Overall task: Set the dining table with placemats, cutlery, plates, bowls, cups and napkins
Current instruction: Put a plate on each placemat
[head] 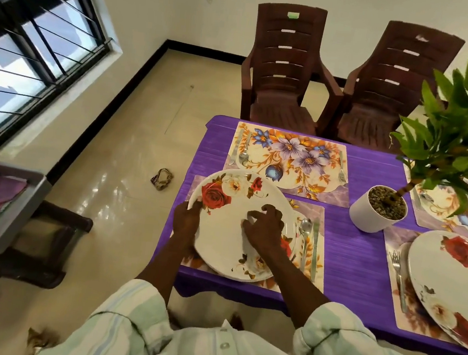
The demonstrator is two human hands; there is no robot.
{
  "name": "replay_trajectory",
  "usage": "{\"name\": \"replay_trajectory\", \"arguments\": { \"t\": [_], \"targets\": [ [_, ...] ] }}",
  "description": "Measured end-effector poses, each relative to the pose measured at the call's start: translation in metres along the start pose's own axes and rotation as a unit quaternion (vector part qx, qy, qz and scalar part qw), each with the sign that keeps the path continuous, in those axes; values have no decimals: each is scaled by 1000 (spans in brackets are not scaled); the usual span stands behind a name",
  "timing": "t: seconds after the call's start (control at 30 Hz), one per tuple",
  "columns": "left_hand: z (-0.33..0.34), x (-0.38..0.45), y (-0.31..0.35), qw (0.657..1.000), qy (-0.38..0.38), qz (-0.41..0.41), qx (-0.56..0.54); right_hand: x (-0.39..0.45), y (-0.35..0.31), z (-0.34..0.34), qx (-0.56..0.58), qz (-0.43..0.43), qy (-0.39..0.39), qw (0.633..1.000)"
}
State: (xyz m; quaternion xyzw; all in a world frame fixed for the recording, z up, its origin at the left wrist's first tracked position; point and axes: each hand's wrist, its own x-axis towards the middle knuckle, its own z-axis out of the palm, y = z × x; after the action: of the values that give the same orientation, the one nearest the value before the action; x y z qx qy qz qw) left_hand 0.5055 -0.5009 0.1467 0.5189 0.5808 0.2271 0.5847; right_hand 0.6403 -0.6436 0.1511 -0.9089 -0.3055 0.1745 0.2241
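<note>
left hand [185, 220] grip pinches plate [228, 243] rim, overhanging table [362, 266] edge | right hand [265, 228] grip curled, fingertips on plate

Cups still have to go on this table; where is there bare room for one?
Bare purple cloth lies between the near placemat and the right placemat, below the plant pot. The far placemat has an open middle. Crowded: the near mat, under plates and both hands.
</note>
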Motion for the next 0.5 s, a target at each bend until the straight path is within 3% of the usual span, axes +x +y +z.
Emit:
{"name": "replay_trajectory", "arguments": {
  "t": [0.13, 0.2, 0.33, 0.5],
  "targets": [
    [-47, 22, 9, 996, -30, -30, -72, 13, -27, -3, -74, 22, 108, 991],
    [-75, 37, 16, 991, -30, -48, -120, 24, -49, -2, -34, 57, 139, 988],
    [-138, 72, 36, 985, -12, -42, -170, 45, -107, 21, 223, 107, 110, 963],
    [-235, 131, 50, 981, -5, -71, -181, 54, -193, 83, 471, 151, 29, 868]
  ]
}}
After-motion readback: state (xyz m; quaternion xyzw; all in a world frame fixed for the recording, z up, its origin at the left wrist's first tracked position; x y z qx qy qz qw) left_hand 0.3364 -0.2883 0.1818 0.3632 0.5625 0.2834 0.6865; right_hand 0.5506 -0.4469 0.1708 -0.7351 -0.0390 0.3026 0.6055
